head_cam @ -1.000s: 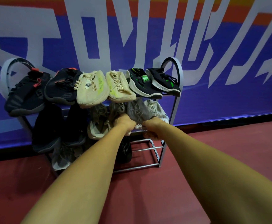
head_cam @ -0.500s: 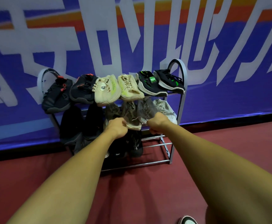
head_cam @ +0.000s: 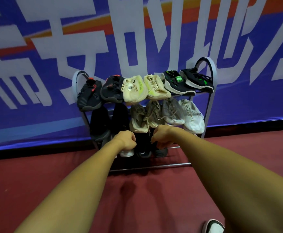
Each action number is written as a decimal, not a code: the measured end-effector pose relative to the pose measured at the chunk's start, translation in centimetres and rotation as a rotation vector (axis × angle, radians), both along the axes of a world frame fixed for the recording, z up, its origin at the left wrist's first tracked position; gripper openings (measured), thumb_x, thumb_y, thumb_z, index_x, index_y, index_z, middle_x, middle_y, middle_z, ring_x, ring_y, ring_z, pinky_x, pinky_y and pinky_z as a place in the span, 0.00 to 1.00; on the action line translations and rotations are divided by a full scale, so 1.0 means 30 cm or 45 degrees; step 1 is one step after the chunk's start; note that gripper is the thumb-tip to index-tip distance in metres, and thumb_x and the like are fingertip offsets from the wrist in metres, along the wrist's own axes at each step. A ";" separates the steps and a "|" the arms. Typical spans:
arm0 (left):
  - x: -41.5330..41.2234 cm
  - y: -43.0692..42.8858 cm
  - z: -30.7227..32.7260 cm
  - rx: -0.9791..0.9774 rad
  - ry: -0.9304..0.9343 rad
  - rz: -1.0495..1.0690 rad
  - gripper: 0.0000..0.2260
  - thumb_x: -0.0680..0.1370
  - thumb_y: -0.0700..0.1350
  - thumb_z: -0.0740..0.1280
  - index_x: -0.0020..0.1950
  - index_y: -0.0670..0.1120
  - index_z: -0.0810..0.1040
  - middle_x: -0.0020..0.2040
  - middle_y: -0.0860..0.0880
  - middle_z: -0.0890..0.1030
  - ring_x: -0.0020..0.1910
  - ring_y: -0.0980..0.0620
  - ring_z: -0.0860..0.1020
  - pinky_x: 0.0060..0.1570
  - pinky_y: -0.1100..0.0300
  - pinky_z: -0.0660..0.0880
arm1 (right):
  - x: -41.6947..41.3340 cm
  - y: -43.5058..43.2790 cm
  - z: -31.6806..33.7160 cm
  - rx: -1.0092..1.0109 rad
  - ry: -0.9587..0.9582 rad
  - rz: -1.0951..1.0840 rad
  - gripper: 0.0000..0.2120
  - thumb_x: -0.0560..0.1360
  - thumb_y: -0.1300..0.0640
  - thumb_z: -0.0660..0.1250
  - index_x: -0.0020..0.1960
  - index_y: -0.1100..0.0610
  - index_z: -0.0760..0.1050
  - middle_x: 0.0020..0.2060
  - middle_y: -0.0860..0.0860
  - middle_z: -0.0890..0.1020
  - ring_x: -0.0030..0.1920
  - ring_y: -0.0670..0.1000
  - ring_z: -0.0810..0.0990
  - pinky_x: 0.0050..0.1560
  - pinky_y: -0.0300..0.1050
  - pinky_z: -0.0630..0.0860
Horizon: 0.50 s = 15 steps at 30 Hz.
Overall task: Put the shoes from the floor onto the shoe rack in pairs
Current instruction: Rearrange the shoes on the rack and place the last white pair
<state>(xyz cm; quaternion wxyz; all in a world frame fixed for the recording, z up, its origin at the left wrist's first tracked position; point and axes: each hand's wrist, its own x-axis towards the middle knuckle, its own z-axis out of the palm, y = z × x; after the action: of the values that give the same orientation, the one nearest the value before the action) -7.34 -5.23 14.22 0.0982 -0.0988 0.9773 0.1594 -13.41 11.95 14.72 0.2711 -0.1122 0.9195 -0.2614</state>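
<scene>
The left hand (head_cam: 127,140) and right hand (head_cam: 161,137) are clenched, nothing visible inside; the shoe (head_cam: 213,227) on the floor (head_cam: 145,190) seems light and soft, best gripped at its heel.

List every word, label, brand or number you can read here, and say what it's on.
Nothing here can be quoted with confidence.
Banner: huge white stylised characters, cut off by the frame edges; not reliably readable.
Cream shoe, top shelf: a round label and yellow side print, both blurred.
Black shoe with green accents, top shelf: a green tag, too small to read.
</scene>
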 end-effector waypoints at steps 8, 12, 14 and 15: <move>-0.008 -0.057 -0.118 -0.013 -0.173 -0.003 0.15 0.76 0.46 0.66 0.63 0.49 0.78 0.62 0.48 0.79 0.59 0.48 0.78 0.61 0.54 0.75 | -0.012 -0.079 -0.053 0.177 -0.107 0.225 0.14 0.79 0.56 0.65 0.61 0.61 0.76 0.45 0.59 0.84 0.35 0.53 0.81 0.35 0.43 0.76; -0.008 -0.104 -0.239 -0.019 -0.215 0.074 0.23 0.76 0.47 0.65 0.72 0.49 0.70 0.69 0.45 0.74 0.66 0.45 0.74 0.63 0.57 0.72 | -0.023 -0.133 -0.111 0.310 -0.159 0.388 0.15 0.78 0.55 0.64 0.61 0.62 0.77 0.51 0.62 0.85 0.45 0.56 0.83 0.45 0.47 0.78; -0.014 -0.149 -0.282 -0.032 -0.229 0.110 0.28 0.75 0.47 0.65 0.75 0.50 0.66 0.69 0.44 0.74 0.67 0.43 0.74 0.63 0.57 0.72 | -0.021 -0.167 -0.164 0.328 -0.143 0.408 0.16 0.77 0.55 0.63 0.59 0.64 0.78 0.49 0.62 0.85 0.44 0.57 0.84 0.48 0.49 0.80; -0.027 -0.176 -0.300 -0.037 -0.224 0.128 0.29 0.74 0.47 0.65 0.75 0.51 0.65 0.69 0.43 0.75 0.66 0.42 0.74 0.63 0.55 0.73 | -0.021 -0.186 -0.199 0.311 -0.132 0.396 0.15 0.77 0.56 0.63 0.59 0.64 0.78 0.48 0.62 0.86 0.42 0.57 0.84 0.47 0.49 0.80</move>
<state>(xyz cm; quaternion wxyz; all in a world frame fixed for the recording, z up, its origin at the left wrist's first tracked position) -8.14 -10.52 5.21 0.1741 -0.1628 0.9610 0.1405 -14.04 6.37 8.76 0.3669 -0.2056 0.9008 -0.1085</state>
